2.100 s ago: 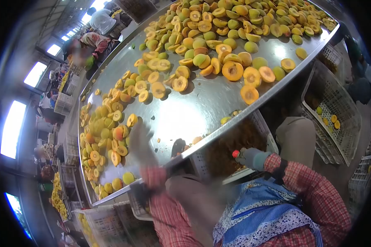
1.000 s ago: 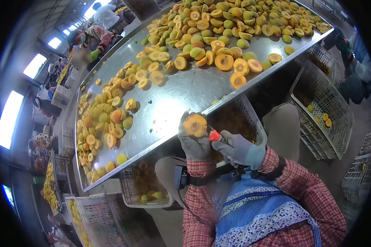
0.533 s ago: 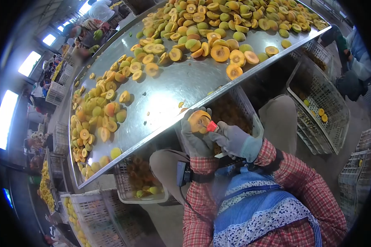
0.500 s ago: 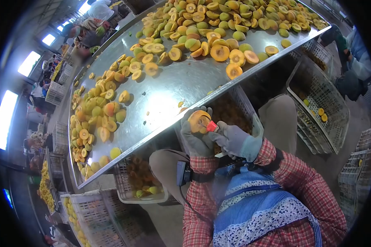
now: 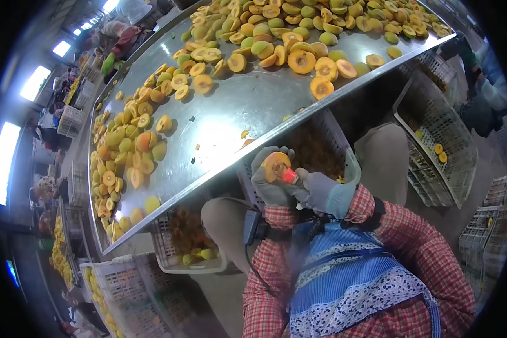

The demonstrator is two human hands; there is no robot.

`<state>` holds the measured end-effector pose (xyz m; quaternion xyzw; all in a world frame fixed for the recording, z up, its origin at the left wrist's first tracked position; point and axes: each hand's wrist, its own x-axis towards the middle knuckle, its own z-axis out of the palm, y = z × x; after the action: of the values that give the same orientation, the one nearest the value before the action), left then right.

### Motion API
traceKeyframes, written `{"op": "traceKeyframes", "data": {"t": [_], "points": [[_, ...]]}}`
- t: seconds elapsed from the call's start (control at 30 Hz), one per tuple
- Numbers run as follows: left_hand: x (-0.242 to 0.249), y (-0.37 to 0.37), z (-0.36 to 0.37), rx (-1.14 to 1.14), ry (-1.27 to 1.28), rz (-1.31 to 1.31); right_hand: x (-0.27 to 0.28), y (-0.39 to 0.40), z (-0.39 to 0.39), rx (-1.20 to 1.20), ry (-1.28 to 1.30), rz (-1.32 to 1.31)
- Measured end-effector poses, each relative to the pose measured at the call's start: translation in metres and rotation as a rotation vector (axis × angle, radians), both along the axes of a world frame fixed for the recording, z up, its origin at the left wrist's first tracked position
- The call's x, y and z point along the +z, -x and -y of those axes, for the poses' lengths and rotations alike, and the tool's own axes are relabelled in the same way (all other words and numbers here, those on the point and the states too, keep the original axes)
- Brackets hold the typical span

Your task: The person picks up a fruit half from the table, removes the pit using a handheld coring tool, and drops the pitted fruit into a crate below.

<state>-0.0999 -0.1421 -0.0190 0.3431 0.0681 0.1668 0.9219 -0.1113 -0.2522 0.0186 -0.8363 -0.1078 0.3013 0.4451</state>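
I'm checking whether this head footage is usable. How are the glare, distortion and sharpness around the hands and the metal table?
Head view: strong fisheye bend with dark corners, so the metal table edge curves. A bright glare patch sits on the bare steel. The left hand, its fruit half and the right hand with the red-handled tool look sharp. The windows at left are blown out white.

Fisheye view, heavy black vignette ringing the frame, straight lines bowing hard near the edges. Bright windows [image 5: 4, 163] blow out white at left. A broad glare patch sits on the steel table [image 5: 231, 121] near its front edge. Centre sharp; far-left background soft and dim.
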Motion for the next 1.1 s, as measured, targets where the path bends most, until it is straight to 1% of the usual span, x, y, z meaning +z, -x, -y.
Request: {"op": "traceKeyframes", "data": {"t": [0.03, 0.07, 0.1, 0.17, 0.23, 0.27, 0.3, 0.33, 0.37, 0.4, 0.47, 0.5, 0.53, 0.57, 0.6, 0.63, 0.7, 0.73, 0.8, 0.83, 0.87, 0.9, 0.93, 0.97, 1.0, 1.03, 1.07, 1.1], "points": [[-0.005, 0.000, -0.002, 0.008, -0.004, -0.002, 0.001, 0.001, 0.001, -0.018, -0.062, -0.053], [-0.010, -0.001, -0.005, -0.040, -0.125, -0.042, 0.003, 0.000, 0.000, -0.034, -0.130, -0.104], [-0.014, -0.003, -0.012, -0.077, -0.255, -0.077, -0.006, 0.001, 0.000, -0.014, -0.149, -0.096], [-0.035, -0.003, -0.016, -0.030, -0.421, 0.096, -0.035, 0.001, -0.003, 0.045, -0.103, 0.288], [-0.048, -0.006, -0.026, -0.074, -0.381, 0.069, -0.024, 0.004, -0.010, 0.016, 0.156, 0.307], [-0.036, 0.000, -0.014, 0.095, -0.449, 0.048, -0.017, 0.002, -0.010, 0.017, 0.067, 0.104], [-0.029, -0.001, -0.019, -0.044, -0.237, -0.014, -0.002, 0.003, -0.006, 0.024, -0.086, -0.077], [-0.041, -0.003, -0.020, -0.062, -0.163, -0.033, 0.011, 0.002, -0.003, -0.002, -0.195, -0.252], [-0.039, -0.003, -0.020, -0.072, -0.103, -0.033, 0.018, 0.001, -0.002, -0.033, -0.294, -0.434], [-0.036, -0.003, -0.023, -0.056, -0.117, -0.022, 0.017, 0.001, -0.005, -0.013, -0.304, -0.424], [-0.032, -0.007, -0.023, -0.063, -0.025, -0.004, 0.014, -0.002, -0.007, 0.030, -0.168, -0.191], [-0.027, -0.003, -0.020, -0.024, -0.033, -0.023, 0.017, -0.001, -0.009, 0.046, -0.116, -0.108], [-0.025, -0.002, -0.021, -0.018, -0.041, -0.014, 0.006, -0.001, -0.009, 0.052, -0.124, -0.099], [-0.026, 0.000, -0.021, -0.025, -0.046, -0.048, -0.015, -0.002, -0.006, 0.105, -0.090, 0.093], [-0.026, 0.000, -0.021, -0.034, -0.049, -0.083, -0.022, -0.004, -0.006, 0.155, -0.056, 0.285], [-0.026, 0.000, -0.019, -0.019, -0.037, -0.119, -0.022, -0.006, -0.007, 0.156, -0.061, 0.293], [-0.025, -0.003, -0.024, -0.038, -0.067, -0.155, -0.016, -0.009, -0.005, 0.296, 0.125, 0.404], [-0.026, -0.004, -0.022, -0.066, -0.088, -0.199, -0.015, -0.009, -0.006, 0.288, 0.135, 0.393], [-0.010, -0.007, -0.030, -0.176, -0.252, -0.139, -0.018, -0.010, -0.007, 0.091, 0.028, 0.203], [0.007, -0.010, -0.030, -0.115, -0.534, -0.048, -0.017, -0.014, -0.007, 0.094, 0.013, 0.211], [-0.010, -0.015, -0.030, -0.168, -0.180, -0.158, -0.016, -0.019, -0.005, 0.089, 0.005, 0.214], [0.009, -0.013, -0.032, -0.252, -0.050, -0.265, -0.022, -0.023, -0.002, 0.123, -0.003, 0.272], [0.001, -0.014, -0.040, -0.255, -0.524, -0.067, -0.026, -0.025, 0.002, 0.162, -0.014, 0.336], [0.013, -0.013, -0.042, -0.398, -0.219, -0.125, -0.019, -0.024, 0.006, 0.132, 0.020, 0.307], [0.017, -0.010, -0.042, -0.371, -0.218, -0.185, -0.010, -0.022, 0.008, 0.213, 0.033, 0.352], [0.014, -0.006, -0.039, -0.333, -0.157, -0.217, -0.004, -0.022, 0.007, 0.307, 0.039, 0.404], [0.007, -0.004, -0.037, -0.285, -0.237, -0.164, -0.004, -0.021, 0.004, 0.296, 0.060, 0.390], [-0.006, -0.007, -0.037, -0.244, -0.315, -0.106, -0.007, -0.020, 0.000, 0.226, 0.088, 0.300]]}}
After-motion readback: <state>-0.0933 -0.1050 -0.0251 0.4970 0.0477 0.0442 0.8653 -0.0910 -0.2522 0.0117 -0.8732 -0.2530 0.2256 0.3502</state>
